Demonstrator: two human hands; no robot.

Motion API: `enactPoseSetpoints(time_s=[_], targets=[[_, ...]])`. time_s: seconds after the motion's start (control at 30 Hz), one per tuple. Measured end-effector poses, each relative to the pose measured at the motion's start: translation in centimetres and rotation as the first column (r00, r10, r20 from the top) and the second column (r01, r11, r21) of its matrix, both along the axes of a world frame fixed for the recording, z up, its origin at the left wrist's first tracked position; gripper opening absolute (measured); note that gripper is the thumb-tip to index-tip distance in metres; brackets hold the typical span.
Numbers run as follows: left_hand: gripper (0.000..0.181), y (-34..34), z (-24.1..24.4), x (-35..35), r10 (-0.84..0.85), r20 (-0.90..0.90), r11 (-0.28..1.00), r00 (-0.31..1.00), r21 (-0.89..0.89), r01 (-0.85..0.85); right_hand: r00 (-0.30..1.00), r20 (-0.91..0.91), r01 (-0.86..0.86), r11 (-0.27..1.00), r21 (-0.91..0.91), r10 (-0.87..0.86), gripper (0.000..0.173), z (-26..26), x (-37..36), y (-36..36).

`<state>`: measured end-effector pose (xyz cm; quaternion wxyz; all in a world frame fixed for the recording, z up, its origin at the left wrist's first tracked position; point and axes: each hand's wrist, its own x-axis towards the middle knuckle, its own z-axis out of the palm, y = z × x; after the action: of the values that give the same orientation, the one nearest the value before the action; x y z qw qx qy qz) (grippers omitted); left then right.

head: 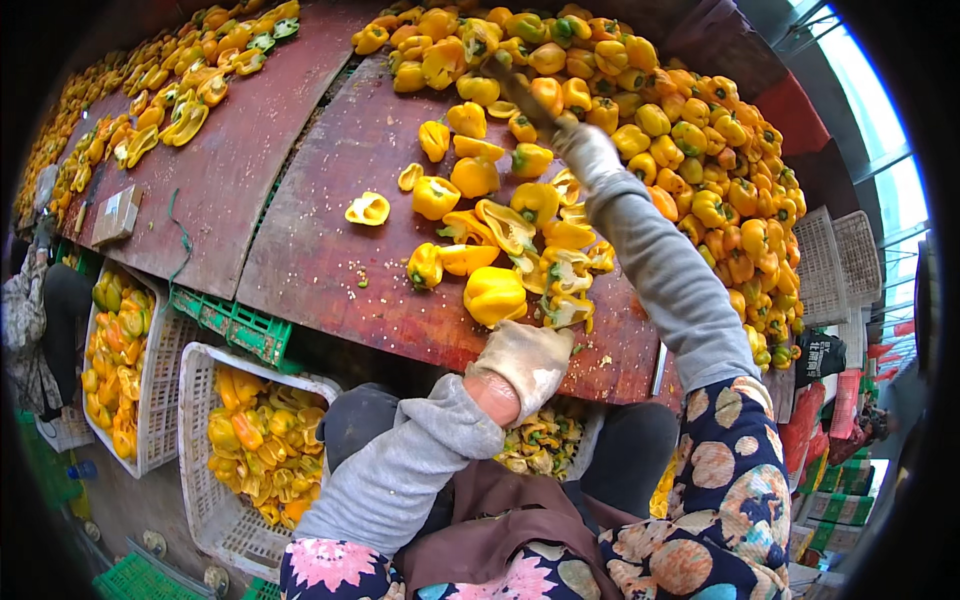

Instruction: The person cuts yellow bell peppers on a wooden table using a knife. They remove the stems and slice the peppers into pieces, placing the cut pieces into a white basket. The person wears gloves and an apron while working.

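My right hand (589, 154), in a pale glove, reaches across the table and grips a knife (529, 101). Its dark, stained blade points to the upper left, over the edge of a heap of yellow bell peppers (664, 120). Near the table's front edge is my left hand (525, 364), in a soiled glove, with its back towards me. A whole yellow bell pepper (495, 294) sits just beyond it. Cut halves (568, 309) with pale insides lie by its knuckles. The left fingertips are hidden, so whether they hold anything cannot be told.
Loose peppers and seeds dot the red tabletop (322, 225). On my left stand white plastic crates (196, 442) of cut peppers. Between my knees is a container of trimmings (544, 442). A small box (118, 215) lies farther left, near another person's sleeve (30, 300).
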<state>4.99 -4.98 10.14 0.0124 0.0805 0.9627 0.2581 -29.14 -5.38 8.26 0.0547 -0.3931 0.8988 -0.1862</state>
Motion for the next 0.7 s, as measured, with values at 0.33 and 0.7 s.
enactPoseSetpoints(time_s=[0.33,0.7], targets=[[0.022,0.5,0.2,-0.5,-0.036,0.061,0.999,0.998,-0.011,0.037,0.984,-0.039,0.179,0.954,0.242,-0.175,0.032,0.1,-3.3,1.3],[0.023,0.2,0.1,0.2,-0.03,-0.07,0.998,0.997,-0.052,0.026,0.984,-0.151,0.117,0.978,0.174,-0.091,0.03,3.5,0.3,4.3]])
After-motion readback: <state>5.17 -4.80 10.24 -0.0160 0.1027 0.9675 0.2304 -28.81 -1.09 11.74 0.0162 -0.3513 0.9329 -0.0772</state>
